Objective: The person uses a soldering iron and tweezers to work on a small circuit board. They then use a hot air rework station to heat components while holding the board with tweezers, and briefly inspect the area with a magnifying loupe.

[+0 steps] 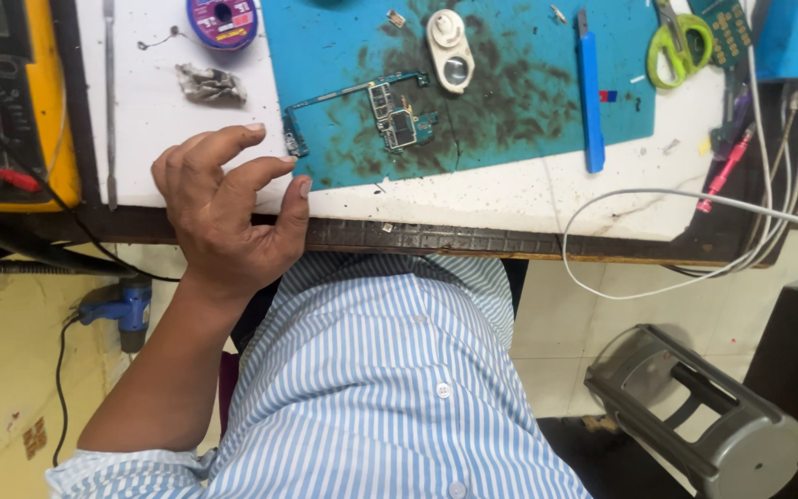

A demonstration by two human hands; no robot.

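My left hand rests at the near edge of the white worktable, fingers curled and apart, holding nothing. Its fingertips lie just left of a green phone circuit board that lies on a stained teal work mat. A white magnifier loupe sits on the mat beyond the board. My right hand is out of sight. My blue-and-white striped shirt fills the lower middle of the view.
A blue flat tool, green-handled scissors, a solder spool, crumpled foil, a yellow meter with leads, white cables, a pink-handled tool, a grey stool and a blue plug on the floor.
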